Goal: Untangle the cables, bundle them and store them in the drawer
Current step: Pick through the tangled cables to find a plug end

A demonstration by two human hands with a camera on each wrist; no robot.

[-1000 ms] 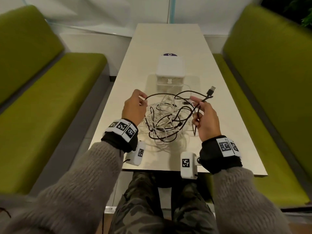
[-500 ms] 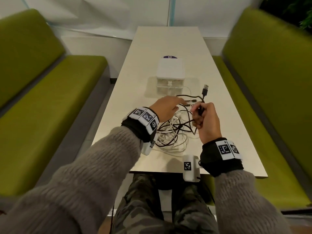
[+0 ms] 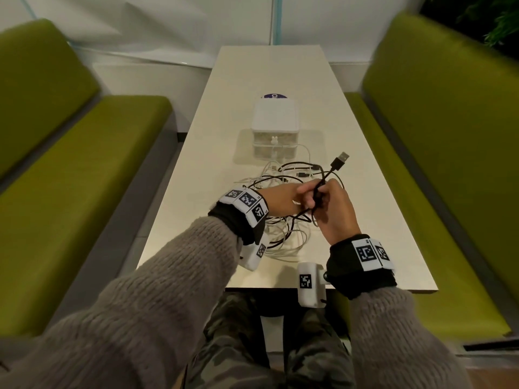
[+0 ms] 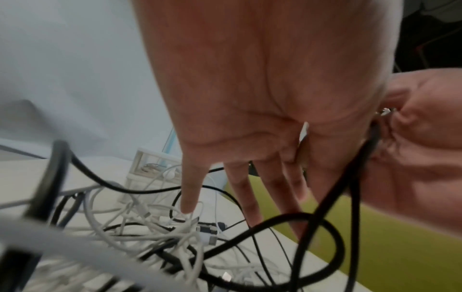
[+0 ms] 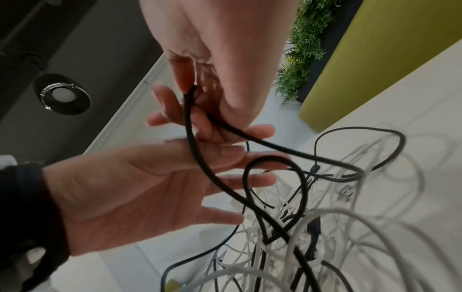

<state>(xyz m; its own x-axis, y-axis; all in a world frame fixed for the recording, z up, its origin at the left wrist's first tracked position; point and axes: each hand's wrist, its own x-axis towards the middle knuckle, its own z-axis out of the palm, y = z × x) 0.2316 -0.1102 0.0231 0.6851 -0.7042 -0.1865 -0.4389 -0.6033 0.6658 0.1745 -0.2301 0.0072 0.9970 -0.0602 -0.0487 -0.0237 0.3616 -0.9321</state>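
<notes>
A tangle of white and black cables (image 3: pixel 280 234) lies on the pale table (image 3: pixel 379 220) in front of a small white drawer box (image 3: pixel 275 119). My right hand (image 3: pixel 331 209) pinches a black cable (image 3: pixel 327 175) just below its USB plug (image 3: pixel 341 159), which points up and away. The right wrist view has the black cable (image 5: pixel 200 158) leaving my right hand (image 5: pixel 212 49) and looping down into the tangle (image 5: pixel 325 227). My left hand (image 3: pixel 283 197) has crossed over to the right hand. Its fingers (image 5: pixel 250 179) are straight and spread behind the cable, holding nothing.
Green padded benches run along the left (image 3: pixel 70 178) and right (image 3: pixel 449 164) of the table. A dark round sticker (image 3: pixel 274 96) lies behind the drawer box. A white wall closes the far end. The table's near edge (image 3: pixel 365 289) is under my right wrist.
My left hand let go of the black loop it held out at the left and moved right to meet the right hand. The loop has dropped onto the tangle.
</notes>
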